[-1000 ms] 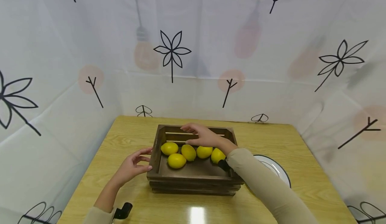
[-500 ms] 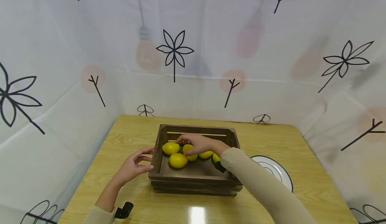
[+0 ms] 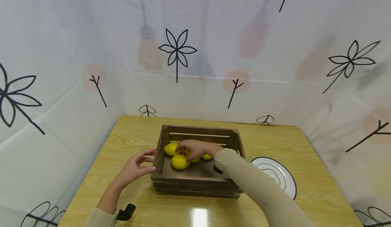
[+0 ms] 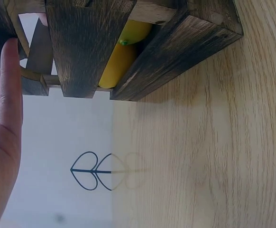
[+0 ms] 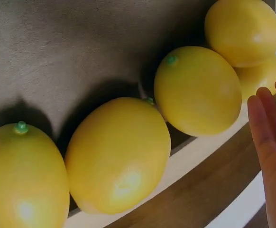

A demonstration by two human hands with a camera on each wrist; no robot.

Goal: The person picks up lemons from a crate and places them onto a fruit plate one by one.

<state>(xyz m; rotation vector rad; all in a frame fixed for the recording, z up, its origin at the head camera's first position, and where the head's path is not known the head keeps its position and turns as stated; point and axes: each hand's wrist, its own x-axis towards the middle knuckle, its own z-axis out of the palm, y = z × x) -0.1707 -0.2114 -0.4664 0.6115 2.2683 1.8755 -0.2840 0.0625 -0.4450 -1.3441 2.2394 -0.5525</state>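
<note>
**Arching over lemons (image 3: 180, 162), the right hand (image 3: 197, 148) hangs inside a wooden crate (image 3: 198, 183)**

Its thumb and fingers stand apart; whether they touch a lemon cannot be told. One lemon lies at its fingertips, another just left of its thumb, others beneath and to its right. The left hand (image 3: 134, 167), fingers spread, rests its thumb and fingertips against the crate's wall to its right. Below both hands is a wood-grain table (image 3: 134, 132). Well right of the right hand, a dark-rimmed white plate (image 3: 288, 179) lies partly hidden by the sleeve (image 3: 259, 186).

No readable text, labels, numbers or brands.
</note>
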